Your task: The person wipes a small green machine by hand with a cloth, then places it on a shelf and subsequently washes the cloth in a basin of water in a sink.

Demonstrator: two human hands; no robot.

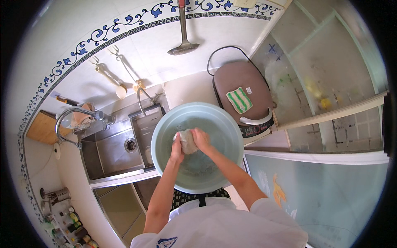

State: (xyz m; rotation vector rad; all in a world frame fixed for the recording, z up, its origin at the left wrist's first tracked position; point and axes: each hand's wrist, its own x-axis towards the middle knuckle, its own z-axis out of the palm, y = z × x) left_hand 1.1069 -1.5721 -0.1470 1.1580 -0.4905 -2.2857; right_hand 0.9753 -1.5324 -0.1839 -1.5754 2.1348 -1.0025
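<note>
A wet, whitish cloth (pixel 188 143) is bunched up over a large pale-blue plastic basin (pixel 198 108). My left hand (pixel 177 148) grips its left side, and my right hand (pixel 201 139) grips its upper right. Water (pixel 198 167) lies in the basin below, with some suds or bits on its surface. Whether the cloth's underside touches the water I cannot tell. The basin stands at the counter's front edge, close to my body, and its left rim overlaps the sink area.
Left is a stainless-steel sink (pixel 114 152) with a curved faucet (pixel 66 114) and a drain basket (pixel 145 130). On the right, a brown electric griddle (pixel 238 74) carries a green-and-white striped scrubbing pad (pixel 239 100). A skimmer (pixel 183 46) and brushes (pixel 121 91) hang on the wall. Bottles (pixel 77 226) stand lower left.
</note>
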